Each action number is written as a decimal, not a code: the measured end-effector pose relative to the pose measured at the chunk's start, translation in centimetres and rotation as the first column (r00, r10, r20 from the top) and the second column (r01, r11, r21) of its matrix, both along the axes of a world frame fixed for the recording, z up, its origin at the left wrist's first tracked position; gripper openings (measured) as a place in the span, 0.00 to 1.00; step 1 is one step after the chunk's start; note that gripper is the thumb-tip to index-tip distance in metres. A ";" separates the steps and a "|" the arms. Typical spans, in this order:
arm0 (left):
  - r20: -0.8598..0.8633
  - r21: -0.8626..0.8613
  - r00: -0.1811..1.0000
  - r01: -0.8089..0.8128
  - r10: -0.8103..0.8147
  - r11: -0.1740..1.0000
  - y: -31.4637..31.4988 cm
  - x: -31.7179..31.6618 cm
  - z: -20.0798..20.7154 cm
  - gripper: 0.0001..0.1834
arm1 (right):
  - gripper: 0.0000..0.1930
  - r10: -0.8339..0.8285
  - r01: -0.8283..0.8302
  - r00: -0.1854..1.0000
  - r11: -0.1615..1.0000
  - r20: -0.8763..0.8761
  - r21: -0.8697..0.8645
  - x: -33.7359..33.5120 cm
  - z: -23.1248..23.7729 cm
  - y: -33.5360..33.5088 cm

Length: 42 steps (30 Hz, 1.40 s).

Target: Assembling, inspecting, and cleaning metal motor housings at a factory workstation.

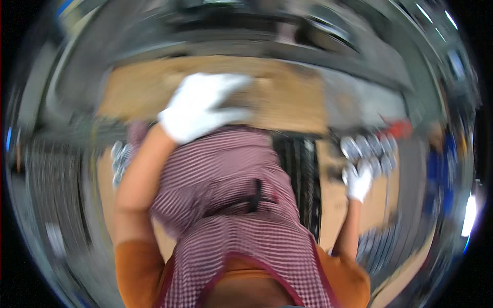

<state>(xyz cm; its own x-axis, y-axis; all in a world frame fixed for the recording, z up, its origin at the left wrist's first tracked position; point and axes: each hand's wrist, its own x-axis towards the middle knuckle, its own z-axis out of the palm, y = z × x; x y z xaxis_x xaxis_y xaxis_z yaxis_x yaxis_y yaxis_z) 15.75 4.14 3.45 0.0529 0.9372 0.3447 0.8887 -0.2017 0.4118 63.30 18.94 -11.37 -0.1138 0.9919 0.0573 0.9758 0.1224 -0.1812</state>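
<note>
My left hand [203, 108], in a white glove, is over a brown board [295, 97] in front of me. Its fingers are spread toward the right, with nothing visible in them; motion blurs whether it touches the board. Out to my right, my right hand [359, 182], also white-gloved, reaches down among shiny silver cylindrical metal parts [362, 146] standing in rows on a cardboard sheet [334, 205]. Its fingertips are against the nearest row, thumb and finger somewhat apart. Whether they grip a part is not clear.
Beyond the board lies a large grey machine [215, 36] with a dark round part. A red object [399, 128] sits behind the metal parts. More silver parts [119, 161] are at my left, past my left forearm. Dark slats [298, 174] run between my lap and the right-hand cardboard.
</note>
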 end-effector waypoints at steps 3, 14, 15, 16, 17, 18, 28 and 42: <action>-0.186 0.107 0.982 0.027 -0.006 0.994 -2.1 -1.5 1.1 0.29 | 0.25 0.333 -0.176 0.889 0.883 -0.316 0.435 -5.6 4.7 -0.4; 0.586 -0.073 0.040 -0.992 0.809 0.102 -31.6 -12.7 -9.7 0.23 | 0.30 0.850 -0.693 0.434 0.527 -0.298 0.492 -29.6 9.6 -7.0; 0.546 -0.195 -0.110 -0.981 0.830 -0.002 -34.4 -13.2 -12.7 0.24 | 0.31 0.880 -0.743 0.389 0.474 -0.272 0.472 -32.4 10.4 -8.2; 0.489 -0.182 -0.117 -0.983 0.864 -0.030 -37.0 -13.0 -16.0 0.24 | 0.31 0.896 -0.785 0.330 0.436 -0.299 0.440 -35.0 10.5 -9.2; 0.376 -0.303 -0.280 -0.938 0.883 -0.168 -38.8 -13.0 -19.8 0.24 | 0.32 0.905 -0.822 0.272 0.396 -0.327 0.410 -37.7 10.5 -10.0; 0.334 -0.410 -0.374 -0.884 0.865 -0.225 -40.0 -12.4 -23.2 0.24 | 0.32 0.938 -0.862 0.213 0.312 -0.273 0.399 -40.7 10.8 -10.8; 0.138 -0.678 -0.256 -0.729 0.957 -0.097 -32.1 -16.2 -40.9 0.29 | 0.22 0.892 -0.989 -0.023 0.046 -0.451 0.143 -62.0 8.9 -20.2; -0.198 -0.593 -0.106 -0.779 0.974 -0.205 -28.9 -19.0 -45.7 0.18 | 0.17 0.638 -0.981 0.190 0.154 -0.747 -0.117 -61.7 8.0 -20.9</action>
